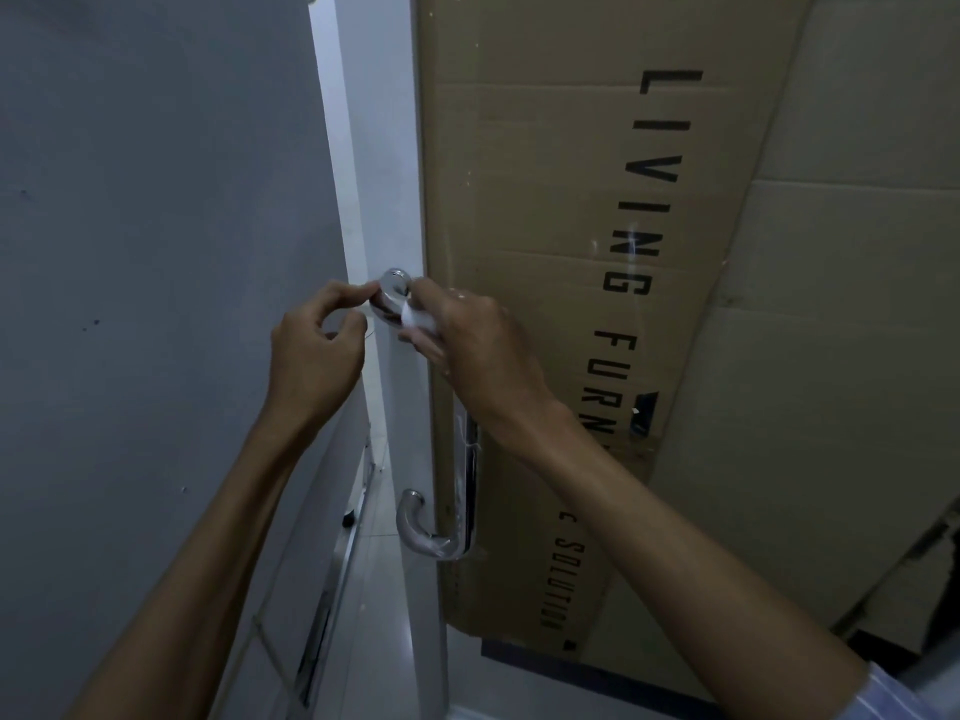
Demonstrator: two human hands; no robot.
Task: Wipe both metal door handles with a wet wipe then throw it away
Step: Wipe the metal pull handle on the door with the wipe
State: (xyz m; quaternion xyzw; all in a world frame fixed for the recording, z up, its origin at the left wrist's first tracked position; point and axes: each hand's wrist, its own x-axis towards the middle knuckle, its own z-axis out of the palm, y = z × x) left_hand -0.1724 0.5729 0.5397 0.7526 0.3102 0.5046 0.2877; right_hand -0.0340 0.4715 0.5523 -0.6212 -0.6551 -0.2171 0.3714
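A long chrome door handle (415, 527) runs down the edge of the door, curved at both ends; its top end (394, 284) shows between my hands. My right hand (467, 345) holds a white wet wipe (415, 319) against the upper part of the handle. My left hand (317, 350) is just left of the handle's top, thumb and forefinger touching it, the other fingers curled. A second chrome bar (471, 491) sits behind the door edge, partly hidden by my right wrist.
A large brown cardboard sheet (571, 200) printed "LIVING FURN..." leans against the door on the right. A grey door panel (156, 252) fills the left. A narrow lit gap (358, 210) and tiled floor (384, 511) show between them.
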